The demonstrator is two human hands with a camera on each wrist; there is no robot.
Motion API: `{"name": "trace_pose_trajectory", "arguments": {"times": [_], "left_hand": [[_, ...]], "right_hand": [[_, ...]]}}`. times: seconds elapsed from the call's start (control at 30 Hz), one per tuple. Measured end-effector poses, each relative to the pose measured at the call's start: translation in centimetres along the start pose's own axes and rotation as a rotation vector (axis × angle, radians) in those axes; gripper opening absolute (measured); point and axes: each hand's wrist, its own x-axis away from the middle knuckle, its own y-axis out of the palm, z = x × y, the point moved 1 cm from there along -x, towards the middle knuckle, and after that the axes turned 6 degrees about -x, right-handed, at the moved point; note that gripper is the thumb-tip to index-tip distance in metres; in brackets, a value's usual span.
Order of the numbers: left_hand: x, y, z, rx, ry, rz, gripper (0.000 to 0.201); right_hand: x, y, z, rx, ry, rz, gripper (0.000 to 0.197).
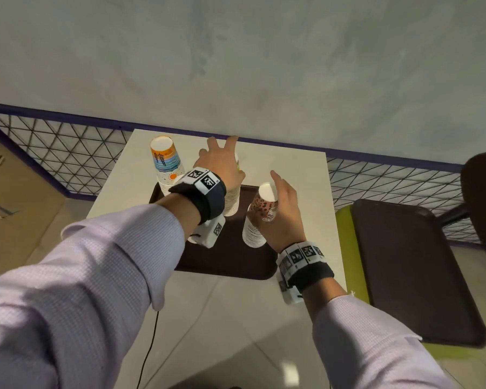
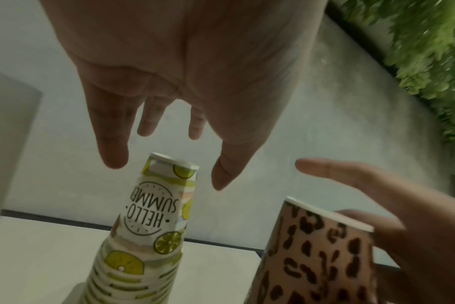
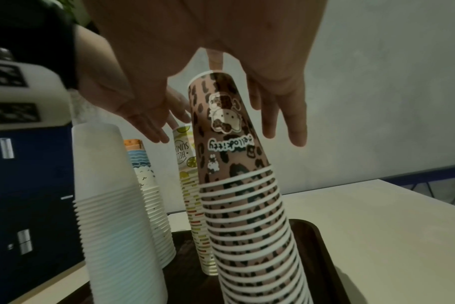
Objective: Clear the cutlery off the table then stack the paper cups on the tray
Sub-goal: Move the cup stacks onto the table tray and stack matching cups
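1. On the tray [image 1: 230, 259] we see four upside-down cup stacks.
2. Left hand [image 1: 222, 161], fingers spread, hovers over the lemon stack [image 2: 146, 236].
3. Right hand [image 1: 285, 211], fingers spread, flanks the leopard stack [image 3: 237, 185]; contact unclear.

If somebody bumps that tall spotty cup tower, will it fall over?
Probably, yes. The leopard-print cup stack is tall and narrow and already looks tilted on the tray, so a sideways nudge could tip it. Paper cups are likely light, so it would not resist much. The right hand is open beside it, not gripping.
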Motion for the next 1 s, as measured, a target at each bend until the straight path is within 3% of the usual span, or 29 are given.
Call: {"name": "trace_pose_trajectory", "arguments": {"times": [0.17, 0.3, 1.0], "left_hand": [[-2.5, 1.4, -0.2, 0.008, -0.009, -0.061, 0.079], [-3.1, 2.1, -0.5, -0.002, 0.025, -0.035, 0.068], [-0.1, 2.2, -0.6, -0.099, 0.211, -0.061, 0.066]], "right_hand": [[0.3, 0.1, -0.1, 0.029, 0.065, -0.124, 0.089], [0.0, -0.2, 0.1, 0.032, 0.06, -0.157, 0.079], [-2.3, -0.7, 1.2, 0.081, 0.103, -0.152, 0.079]]}}
